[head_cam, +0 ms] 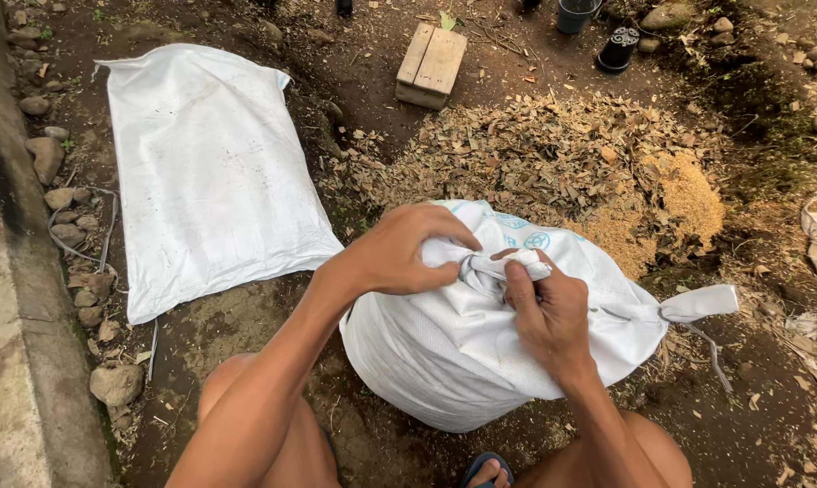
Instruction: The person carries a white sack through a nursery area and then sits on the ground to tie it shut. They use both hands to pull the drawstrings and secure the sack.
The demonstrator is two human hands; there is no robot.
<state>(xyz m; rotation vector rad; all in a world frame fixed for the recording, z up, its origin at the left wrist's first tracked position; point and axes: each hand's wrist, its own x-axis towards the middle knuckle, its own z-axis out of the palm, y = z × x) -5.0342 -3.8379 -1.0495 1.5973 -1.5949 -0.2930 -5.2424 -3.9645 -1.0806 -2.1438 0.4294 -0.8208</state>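
— What are the hands doing?
— The left hand (399, 255) is clenched on the bunched neck of the full white sack (481, 343); the right hand (546, 312) grips the twisted fabric just beside it.
— And around the sack?
— A flat white sack (205, 172) lies to its left, a dry leaf pile (553, 158) behind it, a wooden block (431, 65) beyond that, and black pots (618, 47) farther back.

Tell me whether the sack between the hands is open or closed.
Closed, or nearly so: the sack bulges full, its mouth bunched into a twisted knot gripped by the left hand and right hand.
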